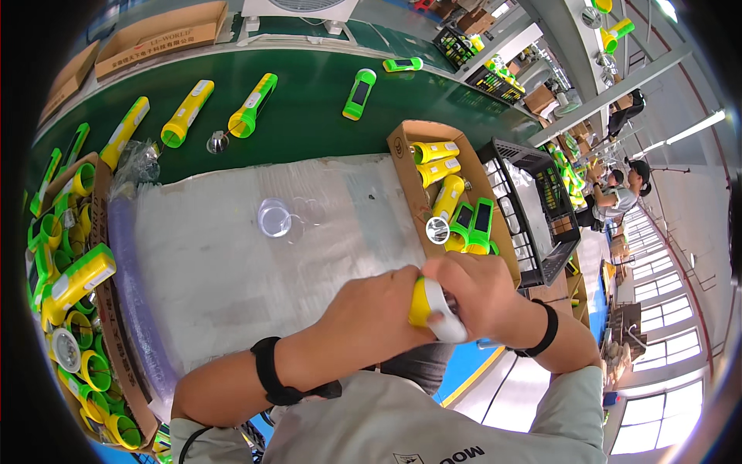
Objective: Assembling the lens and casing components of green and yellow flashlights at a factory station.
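Observation:
Close to my body, at the near right of the worktop, both hands are closed around a yellow flashlight with a white ring at its end. My left hand grips the yellow body, while my right hand wraps over the white-ringed end. The fingers hide most of the flashlight. Beyond my hands, a see-through round lens lies on the pale sheet-covered worktop. Just past my right hand stands a cardboard box of yellow and green flashlights, with a shiny reflector among them.
Left, a carton overflows with flashlight bodies beside rolled bluish plastic wrap. Several flashlights, including a yellow one, lie on the green conveyor at the back. A black crate is on the right. A person works farther off.

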The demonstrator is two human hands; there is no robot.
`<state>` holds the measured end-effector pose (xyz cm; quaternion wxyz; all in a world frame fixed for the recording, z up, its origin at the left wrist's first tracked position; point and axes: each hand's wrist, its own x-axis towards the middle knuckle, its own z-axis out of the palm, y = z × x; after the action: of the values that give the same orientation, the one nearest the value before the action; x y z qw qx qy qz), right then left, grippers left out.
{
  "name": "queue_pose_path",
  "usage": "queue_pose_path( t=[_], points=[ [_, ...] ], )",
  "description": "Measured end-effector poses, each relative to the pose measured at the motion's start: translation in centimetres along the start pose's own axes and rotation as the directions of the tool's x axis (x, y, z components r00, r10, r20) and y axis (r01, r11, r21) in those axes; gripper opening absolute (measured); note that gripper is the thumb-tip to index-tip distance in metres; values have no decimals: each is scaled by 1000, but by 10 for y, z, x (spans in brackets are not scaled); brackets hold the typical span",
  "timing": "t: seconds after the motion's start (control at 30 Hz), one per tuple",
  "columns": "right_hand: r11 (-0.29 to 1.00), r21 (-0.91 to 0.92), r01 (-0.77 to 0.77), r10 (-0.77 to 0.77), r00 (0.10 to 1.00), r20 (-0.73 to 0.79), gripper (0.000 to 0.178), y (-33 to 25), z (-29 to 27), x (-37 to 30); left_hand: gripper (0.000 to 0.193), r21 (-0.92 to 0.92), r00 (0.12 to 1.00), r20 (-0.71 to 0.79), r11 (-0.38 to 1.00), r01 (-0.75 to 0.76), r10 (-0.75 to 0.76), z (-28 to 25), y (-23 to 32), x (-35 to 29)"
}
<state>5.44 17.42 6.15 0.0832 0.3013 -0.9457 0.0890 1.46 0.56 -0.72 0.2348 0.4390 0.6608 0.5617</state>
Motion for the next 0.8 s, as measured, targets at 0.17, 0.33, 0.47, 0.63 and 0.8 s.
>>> queue_pose_path(
  t=[0.17, 0.33, 0.47, 0.63, 0.8],
  points=[
    [997, 16, 80, -79, 995, -55, 41, 11, -8, -4, 47, 127, 998, -50, 992, -26, 33, -9, 5, 2],
    [901, 139, 410, -390, 909, -148, 43, 16, -16, -1, 60, -291, 897, 437, 954, 74, 64, -13, -9, 0],
    [989, 102, 105, -97, 992, -77, 38, 11, -7, -15, 46, 334, 997, -67, 940, 68, -49, 7, 1, -2],
    [934, 190, -301, 310, 951, -19, 45, 7, 2, -19, 42, 478, 962, -253, 878, 29, 106, 9, -10, 3],
    [929, 243, 278, -258, 960, -110, 50, 14, -29, 6, 40, 40, 993, -122, 999, 6, -1, 9, -8, 2]
  ],
)
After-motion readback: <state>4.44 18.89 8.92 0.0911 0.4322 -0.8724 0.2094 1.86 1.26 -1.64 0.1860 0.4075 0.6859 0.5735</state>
